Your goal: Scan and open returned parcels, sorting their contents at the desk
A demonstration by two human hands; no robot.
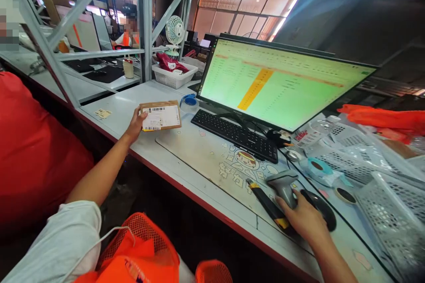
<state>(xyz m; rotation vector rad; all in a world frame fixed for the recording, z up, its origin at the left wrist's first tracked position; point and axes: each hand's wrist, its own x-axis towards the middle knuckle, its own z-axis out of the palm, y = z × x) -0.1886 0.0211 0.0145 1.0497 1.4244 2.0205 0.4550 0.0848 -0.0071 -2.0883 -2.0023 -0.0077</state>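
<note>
Orange vest (142, 263), desk edge (187, 191), left hand (135, 124) gripping parcel (162, 116), right hand (305, 217) grasping scanner (284, 183), bare mat (195, 155) between

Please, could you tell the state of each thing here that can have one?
Monitor: on, screen lit.
Parcel: held in left hand, label showing.
Scanner: gripped by right hand.
Cutter: lying down, blade state unclear.
Fan: upright; whether spinning, unclear.
White basket: holding a red package.
</note>
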